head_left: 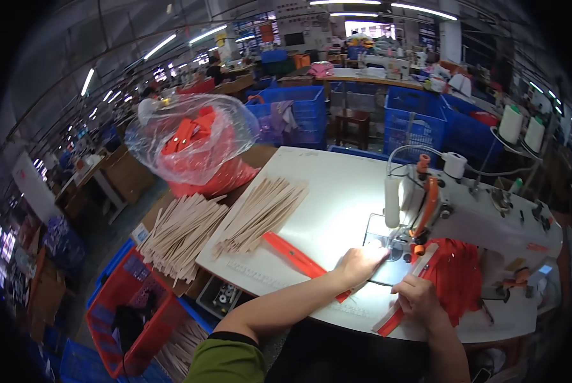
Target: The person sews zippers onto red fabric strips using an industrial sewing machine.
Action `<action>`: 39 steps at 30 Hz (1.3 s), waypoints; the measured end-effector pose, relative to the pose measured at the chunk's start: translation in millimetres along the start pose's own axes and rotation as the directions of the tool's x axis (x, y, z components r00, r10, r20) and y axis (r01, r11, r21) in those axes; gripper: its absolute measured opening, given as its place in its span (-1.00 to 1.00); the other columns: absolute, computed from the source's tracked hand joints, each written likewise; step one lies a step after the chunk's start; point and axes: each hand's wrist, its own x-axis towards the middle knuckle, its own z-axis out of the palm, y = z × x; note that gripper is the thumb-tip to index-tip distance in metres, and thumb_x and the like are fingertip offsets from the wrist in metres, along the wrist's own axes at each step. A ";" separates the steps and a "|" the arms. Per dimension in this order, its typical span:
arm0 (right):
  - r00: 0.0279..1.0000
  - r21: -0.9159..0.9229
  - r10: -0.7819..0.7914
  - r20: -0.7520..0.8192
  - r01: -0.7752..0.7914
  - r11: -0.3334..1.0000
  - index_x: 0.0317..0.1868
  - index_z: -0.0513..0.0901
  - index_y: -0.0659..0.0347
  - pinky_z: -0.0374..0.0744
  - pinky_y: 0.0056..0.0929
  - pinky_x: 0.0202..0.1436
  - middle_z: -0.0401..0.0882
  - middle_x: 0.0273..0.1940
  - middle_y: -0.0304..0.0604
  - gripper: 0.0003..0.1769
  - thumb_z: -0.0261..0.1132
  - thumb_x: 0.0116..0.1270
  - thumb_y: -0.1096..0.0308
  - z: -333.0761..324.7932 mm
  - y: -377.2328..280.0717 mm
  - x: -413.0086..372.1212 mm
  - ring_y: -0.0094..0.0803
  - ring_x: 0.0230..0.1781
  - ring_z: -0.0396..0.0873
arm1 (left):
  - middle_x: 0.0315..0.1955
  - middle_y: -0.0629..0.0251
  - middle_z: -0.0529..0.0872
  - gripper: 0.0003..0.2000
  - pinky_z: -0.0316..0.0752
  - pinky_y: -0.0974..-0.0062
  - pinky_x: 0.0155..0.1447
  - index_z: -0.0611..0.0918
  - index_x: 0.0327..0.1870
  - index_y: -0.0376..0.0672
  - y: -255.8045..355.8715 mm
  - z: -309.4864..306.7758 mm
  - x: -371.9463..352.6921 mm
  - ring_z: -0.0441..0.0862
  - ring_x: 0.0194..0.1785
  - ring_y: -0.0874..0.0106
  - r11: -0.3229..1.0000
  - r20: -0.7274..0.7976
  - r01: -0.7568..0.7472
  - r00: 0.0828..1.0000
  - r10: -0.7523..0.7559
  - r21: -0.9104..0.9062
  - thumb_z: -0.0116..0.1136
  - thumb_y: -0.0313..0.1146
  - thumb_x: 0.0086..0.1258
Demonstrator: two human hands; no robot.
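My left hand (361, 264) rests on the white sewing machine table, fingers drawn together beside the needle area; glare hides whatever is under the fingertips. Close to my body, my right hand (418, 297) pinches a red zipper strip (390, 323) edged with a beige fabric strip. This strip slants up toward the presser foot (397, 247) of the sewing machine (490, 220). Just right of my right hand lies a bunch of red zipper strips (455, 277). Another red zipper strip (293, 254) passes under my left forearm.
Beige strips (260, 214) lie on the table's left side, with a larger bundle (182, 233) beside it. Behind stands a clear plastic bag (200, 150) of red pieces. A red crate (133, 319) is at lower left; thread cones (510, 124) stand at right.
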 end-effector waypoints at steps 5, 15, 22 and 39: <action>1.000 0.014 -0.013 0.001 0.013 1.000 -0.39 0.63 0.13 0.58 -0.36 -0.45 0.53 -0.44 -0.20 -0.83 0.35 -0.01 0.58 0.1 0.0 0.4 -0.27 -0.47 0.62 | -0.35 0.08 0.65 -0.81 0.56 0.18 -0.26 0.60 -0.05 -0.11 -3.7 4.4 -1.7 0.66 -0.32 0.09 0.998 -0.001 0.008 1.000 -0.008 -0.055 -0.02 -0.35 0.42; 1.000 0.013 -0.016 0.006 0.016 1.000 -0.38 0.65 0.18 0.57 -0.38 -0.46 0.56 -0.43 -0.19 -0.87 0.33 0.05 0.60 -1.0 0.4 -0.7 -0.29 -0.49 0.61 | -0.38 0.06 0.69 -0.81 0.54 0.19 -0.29 0.65 -0.06 -0.10 2.8 -2.6 1.1 0.66 -0.36 0.08 0.998 0.022 0.063 0.998 -0.063 -0.003 0.09 -0.38 0.37; 1.000 0.017 -0.028 -0.006 0.028 0.999 -0.38 0.65 0.18 0.56 -0.37 -0.47 0.55 -0.44 -0.20 -0.86 0.32 0.04 0.60 0.8 2.0 -1.3 -0.29 -0.50 0.60 | -0.36 0.09 0.70 -0.80 0.55 0.23 -0.30 0.68 -0.06 -0.11 2.0 -2.2 0.5 0.67 -0.36 0.10 0.998 0.012 0.058 0.998 -0.058 0.012 0.15 -0.42 0.32; 1.000 -0.003 -0.016 0.017 0.016 1.000 -0.37 0.62 0.14 0.57 -0.36 -0.46 0.52 -0.45 -0.23 -0.87 0.36 0.07 0.56 -1.6 0.2 -1.4 -0.31 -0.47 0.61 | -0.42 0.04 0.66 -0.83 0.55 0.17 -0.29 0.63 -0.06 -0.08 -0.6 2.9 0.2 0.66 -0.36 0.07 1.000 -0.020 0.020 1.000 -0.020 0.003 0.02 -0.34 0.44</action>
